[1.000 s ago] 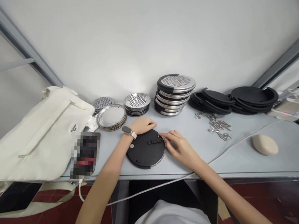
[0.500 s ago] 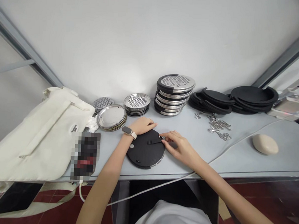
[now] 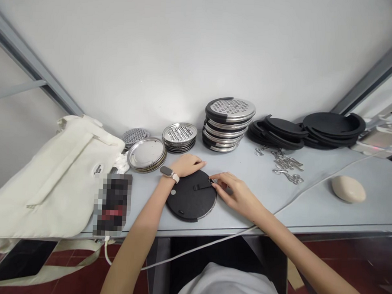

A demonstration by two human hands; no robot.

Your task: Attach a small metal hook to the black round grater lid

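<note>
A round black disc (image 3: 190, 199) with a metal rim lies face down on the grey table (image 3: 310, 204) in front of me. My left hand (image 3: 188, 164) rests on the disc's far edge, fingers curled over it, a watch on the wrist. My right hand (image 3: 233, 190) pinches a small metal ring (image 3: 210, 180) at the disc's right edge, where a black tab ends.
Behind stand a stack of grater discs (image 3: 227, 124), smaller perforated metal plates (image 3: 179, 136), flat metal lids (image 3: 146, 153) and piles of black rims (image 3: 309, 130). Loose metal clips (image 3: 286, 165) lie to the right, with a beige oval object (image 3: 348, 188). A white bag (image 3: 56, 175) lies left.
My right hand's fingertips have shifted slightly at the ring on the disc's edge. The left hand and the disc have stayed in place.
</note>
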